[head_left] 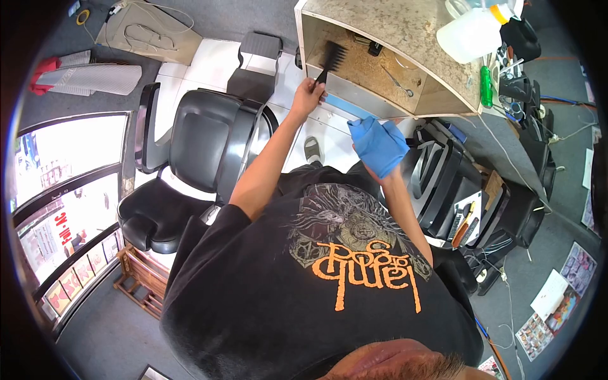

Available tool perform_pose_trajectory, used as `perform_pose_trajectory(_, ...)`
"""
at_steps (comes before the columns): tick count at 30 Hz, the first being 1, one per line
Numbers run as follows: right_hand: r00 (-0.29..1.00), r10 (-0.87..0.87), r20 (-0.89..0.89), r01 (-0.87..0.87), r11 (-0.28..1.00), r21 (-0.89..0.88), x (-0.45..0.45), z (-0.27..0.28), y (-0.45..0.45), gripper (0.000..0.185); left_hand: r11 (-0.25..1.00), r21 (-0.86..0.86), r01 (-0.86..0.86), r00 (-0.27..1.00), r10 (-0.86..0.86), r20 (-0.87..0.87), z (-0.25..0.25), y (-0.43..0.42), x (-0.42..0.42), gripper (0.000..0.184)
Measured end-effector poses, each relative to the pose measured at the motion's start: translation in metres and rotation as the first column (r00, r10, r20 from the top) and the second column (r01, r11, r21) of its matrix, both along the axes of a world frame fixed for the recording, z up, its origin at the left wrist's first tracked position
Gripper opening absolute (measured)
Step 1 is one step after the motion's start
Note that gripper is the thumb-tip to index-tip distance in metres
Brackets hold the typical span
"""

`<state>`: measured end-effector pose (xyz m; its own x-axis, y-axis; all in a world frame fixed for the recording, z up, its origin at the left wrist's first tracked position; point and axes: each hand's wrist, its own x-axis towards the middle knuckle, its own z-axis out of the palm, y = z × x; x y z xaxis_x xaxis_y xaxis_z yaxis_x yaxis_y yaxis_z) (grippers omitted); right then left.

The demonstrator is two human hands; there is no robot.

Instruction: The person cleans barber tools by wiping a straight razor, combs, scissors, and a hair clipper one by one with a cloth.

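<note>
My left hand [307, 96] is closed around the handle of a black comb [332, 58] with long, wide teeth. The comb's head points up over the open front of a wooden cabinet compartment [364, 63]. A blue cloth [379, 145] lies draped over my right hand [387, 172], which grips it from below; most of its fingers are hidden. Inside the compartment rest scissors [398, 83] and a small black object [375, 48].
A white jug [468, 38] with a yellow cap and a green-handled tool [486, 87] stand on the cabinet top. Black salon chairs [206, 142] are at left. At right, a tray [465, 218] holds tools. A sandalled foot [312, 149] shows on the white floor.
</note>
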<state>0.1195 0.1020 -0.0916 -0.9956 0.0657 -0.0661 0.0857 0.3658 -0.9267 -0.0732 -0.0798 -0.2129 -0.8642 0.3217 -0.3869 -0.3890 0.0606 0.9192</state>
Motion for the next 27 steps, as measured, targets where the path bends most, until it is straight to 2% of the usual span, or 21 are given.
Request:
perform_pose_trajectory(1, 0.999, -0.043, -0.006, 0.043, 0.996, -0.084, 0.002, -0.008, 0.000, 0.042, 0.999, 0.049, 0.015, 1.000, -0.016, 0.019, 0.013, -0.010, 0.013, 0.021)
perform_pose_trajectory(2, 0.996, 0.048, -0.077, -0.032, 0.980, 0.198, -0.002, 0.010, 0.000, 0.041, 0.995, 0.097, 0.027, 0.999, -0.031, 0.040, 0.025, -0.022, 0.028, 0.018)
perform_pose_trajectory(3, 0.988, 0.133, -0.078, -0.088, 0.902, 0.424, -0.006, 0.027, -0.002, 0.041, 0.989, 0.144, 0.037, 0.997, -0.046, 0.062, 0.037, -0.034, 0.043, 0.017)
perform_pose_trajectory(4, 0.974, 0.212, -0.077, -0.119, 0.772, 0.624, -0.009, 0.045, -0.004, 0.041, 0.986, 0.153, 0.068, 0.994, -0.080, 0.076, 0.053, -0.045, 0.057, 0.016)
perform_pose_trajectory(6, 0.954, 0.299, 0.034, -0.179, 0.471, 0.864, -0.014, 0.068, -0.010, 0.040, 0.976, 0.176, 0.128, 0.984, -0.147, 0.103, 0.084, -0.061, 0.083, 0.014)
perform_pose_trajectory(7, 0.980, 0.197, 0.010, -0.169, 0.810, 0.562, -0.015, 0.062, -0.013, 0.040, 0.963, 0.237, 0.131, 0.976, -0.167, 0.141, 0.089, -0.065, 0.095, 0.014)
perform_pose_trajectory(8, 0.995, 0.091, 0.037, -0.095, 0.984, 0.150, -0.018, 0.049, -0.014, 0.039, 0.946, 0.298, 0.130, 0.966, -0.188, 0.177, 0.095, -0.068, 0.106, 0.014)
perform_pose_trajectory(9, 0.994, 0.003, 0.107, 0.028, 0.958, -0.284, -0.024, 0.033, -0.015, 0.039, 0.946, 0.308, 0.104, 0.947, -0.189, 0.261, 0.111, -0.067, 0.116, 0.016)
perform_pose_trajectory(10, 0.977, -0.049, 0.206, 0.174, 0.740, -0.650, -0.030, 0.018, -0.015, 0.040, 0.944, 0.328, 0.041, 0.920, -0.163, 0.355, 0.122, -0.062, 0.124, 0.017)
perform_pose_trajectory(11, 0.947, -0.053, 0.317, 0.313, 0.373, -0.873, -0.035, 0.004, -0.016, 0.040, 0.934, 0.340, 0.109, 0.904, -0.236, 0.357, 0.121, -0.062, 0.129, 0.017)
perform_pose_trajectory(12, 0.910, -0.009, 0.414, 0.413, -0.064, -0.908, -0.037, -0.001, -0.017, 0.041, 0.919, 0.352, 0.177, 0.883, -0.307, 0.356, 0.120, -0.061, 0.132, 0.017)
perform_pose_trajectory(14, 0.938, 0.023, 0.346, 0.346, 0.011, -0.938, -0.042, 0.001, -0.027, 0.046, 0.920, 0.297, 0.258, 0.859, -0.358, 0.365, 0.143, -0.045, 0.137, 0.018)
perform_pose_trajectory(15, 0.949, 0.042, 0.312, 0.310, 0.048, -0.950, -0.044, 0.003, -0.033, 0.049, 0.908, 0.346, 0.237, 0.841, -0.370, 0.394, 0.145, -0.041, 0.139, 0.017)
perform_pose_trajectory(16, 0.922, -0.056, 0.384, 0.387, 0.214, -0.897, -0.048, 0.004, -0.038, 0.051, 0.893, 0.395, 0.214, 0.823, -0.383, 0.419, 0.147, -0.038, 0.141, 0.016)
perform_pose_trajectory(18, 0.842, -0.284, 0.458, 0.538, 0.488, -0.687, -0.057, 0.007, -0.051, 0.054, 0.907, 0.338, 0.252, 0.838, -0.379, 0.392, 0.154, -0.032, 0.144, 0.016)
perform_pose_trajectory(19, 0.824, -0.365, 0.432, 0.561, 0.422, -0.712, -0.061, 0.016, -0.062, 0.050, 0.913, 0.307, 0.267, 0.845, -0.375, 0.381, 0.157, -0.029, 0.147, 0.016)
perform_pose_trajectory(22, 0.827, -0.364, 0.428, 0.561, 0.575, -0.596, -0.057, 0.015, -0.059, 0.046, 0.914, 0.141, 0.381, 0.889, -0.404, 0.216, 0.159, -0.025, 0.149, 0.017)
perform_pose_trajectory(23, 0.792, -0.463, 0.397, 0.610, 0.607, -0.509, -0.060, 0.013, -0.063, 0.047, 0.917, 0.130, 0.376, 0.893, -0.397, 0.213, 0.158, -0.023, 0.150, 0.016)
perform_pose_trajectory(24, 0.817, -0.492, 0.300, 0.577, 0.705, -0.413, -0.062, 0.010, -0.063, 0.047, 0.921, 0.118, 0.372, 0.897, -0.389, 0.208, 0.157, -0.022, 0.151, 0.016)
perform_pose_trajectory(26, 0.859, -0.502, 0.100, 0.512, 0.840, -0.179, -0.065, 0.000, -0.062, 0.048, 0.926, 0.095, 0.367, 0.904, -0.378, 0.200, 0.154, -0.020, 0.152, 0.017)
perform_pose_trajectory(27, 0.872, -0.486, 0.048, 0.489, 0.867, -0.097, -0.067, 0.007, -0.061, 0.050, 0.939, 0.103, 0.329, 0.915, -0.344, 0.211, 0.155, -0.018, 0.152, 0.018)
